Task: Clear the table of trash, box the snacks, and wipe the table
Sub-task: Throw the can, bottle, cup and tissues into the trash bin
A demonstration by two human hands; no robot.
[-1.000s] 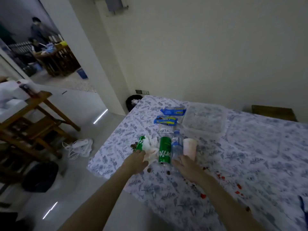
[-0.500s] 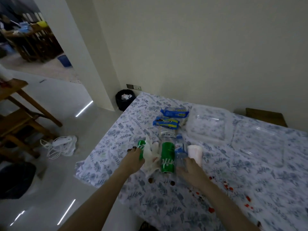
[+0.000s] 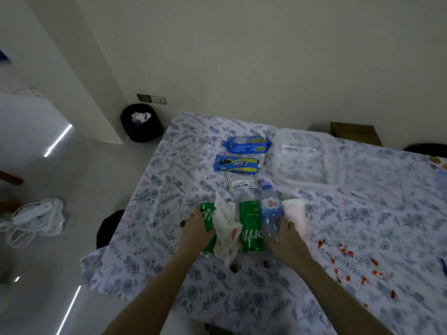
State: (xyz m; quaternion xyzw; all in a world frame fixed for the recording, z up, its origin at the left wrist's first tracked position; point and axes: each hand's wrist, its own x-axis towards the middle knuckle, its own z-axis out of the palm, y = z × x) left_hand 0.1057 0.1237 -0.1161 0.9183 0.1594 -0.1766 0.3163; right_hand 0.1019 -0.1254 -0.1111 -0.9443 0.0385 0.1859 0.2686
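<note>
Little is done yet. The left hand (image 3: 197, 229) wraps a green drink can (image 3: 207, 215) beside crumpled white tissue (image 3: 226, 223); the right hand (image 3: 286, 234) closes on a clear plastic water bottle (image 3: 271, 213). Blue snack packets (image 3: 246, 143) lie unboxed beside the empty clear plastic box (image 3: 336, 180) on the floral-clothed worktop (image 3: 362, 238), unwiped.

Home room: floral tablecloth (image 3: 183, 180) on table, lined trash bin (image 3: 141, 123) by wall, tiled floor.
</note>
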